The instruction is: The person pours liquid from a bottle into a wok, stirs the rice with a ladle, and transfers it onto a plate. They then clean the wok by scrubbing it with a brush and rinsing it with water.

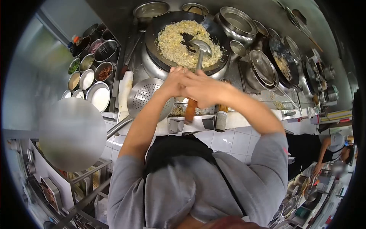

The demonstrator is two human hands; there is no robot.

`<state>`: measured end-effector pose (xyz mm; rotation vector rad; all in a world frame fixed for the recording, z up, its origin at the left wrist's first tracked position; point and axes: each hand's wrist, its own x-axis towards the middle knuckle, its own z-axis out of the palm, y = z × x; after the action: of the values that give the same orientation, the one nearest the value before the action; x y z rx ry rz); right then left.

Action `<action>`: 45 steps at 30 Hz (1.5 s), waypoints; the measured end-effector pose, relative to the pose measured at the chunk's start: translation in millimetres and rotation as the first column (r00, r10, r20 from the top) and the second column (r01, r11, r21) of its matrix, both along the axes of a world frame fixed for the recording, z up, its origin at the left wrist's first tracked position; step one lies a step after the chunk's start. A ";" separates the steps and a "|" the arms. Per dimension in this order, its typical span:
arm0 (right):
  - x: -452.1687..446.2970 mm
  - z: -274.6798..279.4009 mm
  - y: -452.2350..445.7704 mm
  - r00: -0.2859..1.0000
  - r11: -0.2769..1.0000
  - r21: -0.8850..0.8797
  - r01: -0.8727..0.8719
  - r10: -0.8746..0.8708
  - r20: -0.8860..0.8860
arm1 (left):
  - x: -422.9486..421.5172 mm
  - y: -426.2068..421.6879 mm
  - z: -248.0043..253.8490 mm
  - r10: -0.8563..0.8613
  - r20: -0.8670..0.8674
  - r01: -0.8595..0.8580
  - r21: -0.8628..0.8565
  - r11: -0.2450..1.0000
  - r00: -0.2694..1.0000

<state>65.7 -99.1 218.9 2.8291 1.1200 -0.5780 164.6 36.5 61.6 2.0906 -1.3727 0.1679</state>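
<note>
I have left hand [173, 84] and right hand [206, 89] together, fingers closed round the ladle [200, 61]. Long axis points away from the body: scoop beyond the fingers, in the wok [152, 38]; wooden end nearer the apron [181, 149]. Wok holds rice [173, 36], yellow bits. Far left of fingers: tub [100, 110], white contents.

The right hand [206, 89] curls closed at the grip; the left hand [173, 84] meets it from the left, its fingers partly hidden. Behind the grip the forearms spread apart — left forearm [144, 120] slanting down-left, right forearm [249, 108] angling out right.
</note>
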 end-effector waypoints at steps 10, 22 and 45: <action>-259.5 -262.5 -81.8 0.186 -0.314 0.449 0.836 -0.607 -0.772 | -9.7 -11.6 14.0 0.092 -0.062 -0.082 0.146 0.986 0.994; -122.0 -496.3 -143.8 0.465 -0.880 -0.472 0.057 0.442 -0.767 | -13.4 -18.6 11.4 0.122 -0.062 -0.110 0.170 0.979 0.991; -62.0 -86.4 -64.4 0.634 0.399 0.599 0.695 -0.733 -0.247 | -18.2 -17.6 2.0 0.182 -0.029 -0.180 0.044 0.983 0.983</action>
<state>3.8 -163.5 132.5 3.8871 -0.1013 -0.0654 146.4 18.9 63.6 2.2421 -1.1748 0.1802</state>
